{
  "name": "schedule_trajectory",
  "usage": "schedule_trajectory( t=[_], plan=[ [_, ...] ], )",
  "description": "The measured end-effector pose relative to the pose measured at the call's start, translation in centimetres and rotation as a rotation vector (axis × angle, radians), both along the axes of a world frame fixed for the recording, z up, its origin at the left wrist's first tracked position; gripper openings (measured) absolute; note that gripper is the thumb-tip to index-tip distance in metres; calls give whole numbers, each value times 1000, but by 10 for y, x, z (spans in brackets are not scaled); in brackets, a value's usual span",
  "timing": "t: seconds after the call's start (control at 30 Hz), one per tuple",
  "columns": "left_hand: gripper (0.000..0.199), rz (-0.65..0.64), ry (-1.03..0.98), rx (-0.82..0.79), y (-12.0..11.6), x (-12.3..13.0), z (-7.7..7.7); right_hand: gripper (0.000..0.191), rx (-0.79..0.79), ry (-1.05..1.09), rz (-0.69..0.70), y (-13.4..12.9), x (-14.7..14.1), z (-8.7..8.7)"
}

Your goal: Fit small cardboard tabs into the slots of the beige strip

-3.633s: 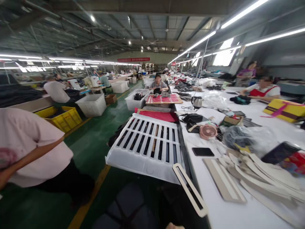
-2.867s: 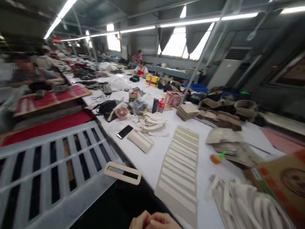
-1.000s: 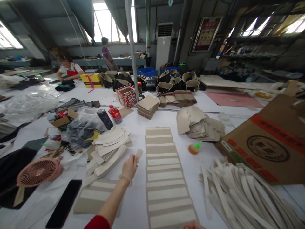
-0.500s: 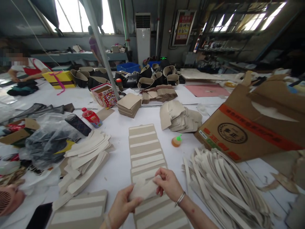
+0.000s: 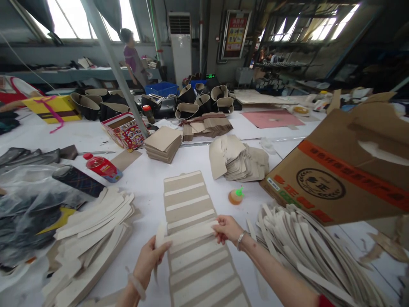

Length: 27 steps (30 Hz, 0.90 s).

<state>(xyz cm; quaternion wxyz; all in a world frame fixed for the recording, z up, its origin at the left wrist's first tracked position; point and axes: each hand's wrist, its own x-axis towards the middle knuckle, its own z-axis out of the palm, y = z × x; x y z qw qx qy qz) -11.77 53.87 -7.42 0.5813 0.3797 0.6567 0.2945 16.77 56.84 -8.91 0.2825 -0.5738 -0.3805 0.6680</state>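
Strip [image 5: 191, 234]: pale and narrow, drawn across the middle of the frame above a row of overlapping panels [image 5: 188, 210]; from where I stand, I can't tell whether its underside touches them.
Left hand [image 5: 150, 256]: fingers closed in a pinch at the strip's left end; a pale flap [image 5: 160, 233] rises beside them, maybe part of the same piece.
Right hand [image 5: 228, 230]: fingers pinched together on the strip's other end, by the right edge of the row.
Row: beige with white bands, running from the centre to the bottom edge on the white surface [image 5: 194, 164].
Step in hand: stretching and lining up the strip over one panel, by my reading.
Next move: seems to call for both ends level and the strip straight before any lowering.
Loose strips [image 5: 297, 243]: heaped at lower right.
Squeeze bottle [image 5: 235, 196]: green-tipped, right of centre, near the row.
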Motion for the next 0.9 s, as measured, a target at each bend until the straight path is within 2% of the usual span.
schedule_trajectory(
  t=[0.13, 0.33, 0.43, 0.63, 0.9],
  plan=[
    [42, 46, 70, -31, 42, 1, -15, 28, -5, -256, 24, 44, 4, -18],
    [38, -66, 375, 7, 79, -7, -37, 22, 34, -494, 17, 81, 1, -44],
    [35, -123, 486, 16, 86, -10, -43, 20, 85, -610, 31, 89, 1, -52],
    [37, -130, 615, -11, 92, -12, -53, 18, 153, -762, 34, 94, 1, -60],
    [38, -126, 594, -43, 92, -16, -66, 18, 185, -837, 49, 90, -2, -59]
  ],
)
